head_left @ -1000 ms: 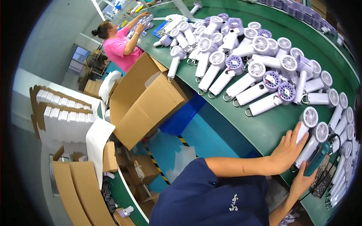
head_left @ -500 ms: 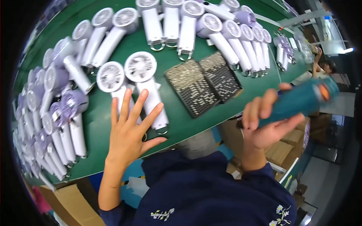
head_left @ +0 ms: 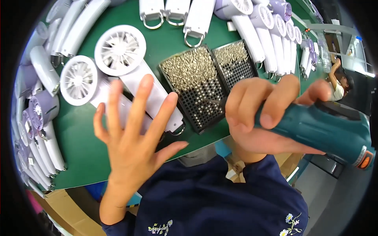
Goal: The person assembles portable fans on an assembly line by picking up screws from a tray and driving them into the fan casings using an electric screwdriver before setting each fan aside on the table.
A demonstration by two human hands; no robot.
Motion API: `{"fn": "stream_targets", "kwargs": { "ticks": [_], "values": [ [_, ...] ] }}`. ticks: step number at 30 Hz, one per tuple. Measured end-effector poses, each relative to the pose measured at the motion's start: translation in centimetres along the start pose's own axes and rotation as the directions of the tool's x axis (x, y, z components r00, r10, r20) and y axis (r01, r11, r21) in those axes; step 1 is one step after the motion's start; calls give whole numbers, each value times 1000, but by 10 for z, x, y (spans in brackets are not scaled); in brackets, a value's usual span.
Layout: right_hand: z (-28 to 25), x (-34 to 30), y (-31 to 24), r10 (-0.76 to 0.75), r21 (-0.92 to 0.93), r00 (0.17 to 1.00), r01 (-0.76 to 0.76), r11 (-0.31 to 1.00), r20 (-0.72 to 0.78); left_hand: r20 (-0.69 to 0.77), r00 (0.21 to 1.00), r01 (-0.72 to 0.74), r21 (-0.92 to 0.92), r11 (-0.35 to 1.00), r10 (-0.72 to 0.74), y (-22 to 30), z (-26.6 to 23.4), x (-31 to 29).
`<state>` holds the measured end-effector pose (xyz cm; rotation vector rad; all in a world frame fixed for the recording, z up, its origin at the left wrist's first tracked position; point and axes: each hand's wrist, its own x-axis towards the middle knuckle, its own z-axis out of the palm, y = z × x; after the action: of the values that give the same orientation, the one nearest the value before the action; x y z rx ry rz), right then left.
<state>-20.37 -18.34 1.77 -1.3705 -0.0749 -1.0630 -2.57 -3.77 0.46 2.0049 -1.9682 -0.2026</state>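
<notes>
Holds teal screwdriver (head_left: 315,128) clamped in right grip (head_left: 262,118), pointing it over the black screw trays (head_left: 188,104); holds left grip (head_left: 134,151), fingers apart, over two white fans (head_left: 120,50) lying on the green counter (head_left: 80,157).

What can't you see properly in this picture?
All in the head view:
- Teal tool: its front part is hidden by the right hand; its thin tip is blurred.
- Near left fan: handle partly covered by the left hand; whether they touch can't be told.
- Three top fans: heads cut off by the top edge.
- Metal pieces: too small to tell their exact shape.
</notes>
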Motion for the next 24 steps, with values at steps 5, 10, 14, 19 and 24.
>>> {"fn": "stream_targets", "kwargs": {
  "ticks": [5, 10, 14, 19, 24],
  "values": [
    [-1, -3, 3, 57, 39, 998, -56, 998, -29, 22, 999, -36, 95, 995, 34, -6, 7, -1],
    [-4, -5, 4, 108, 30, 994, -107, 994, -16, -8, 1000, -18, 87, 996, 18, -4, 13, -1],
    [-6, -6, 2, 129, 8, 991, -129, 992, 21, -23, 1000, -20, 78, 997, 22, -4, 12, 0],
    [-12, -9, 2, 145, -37, 985, -142, 989, 96, -8, 1000, -22, 81, 996, 22, -4, 12, -3],
    [-7, -6, 3, 115, -37, 987, -111, 993, 109, 0, 1000, 26, 54, 998, -26, 7, 12, -6]
  ]
}}
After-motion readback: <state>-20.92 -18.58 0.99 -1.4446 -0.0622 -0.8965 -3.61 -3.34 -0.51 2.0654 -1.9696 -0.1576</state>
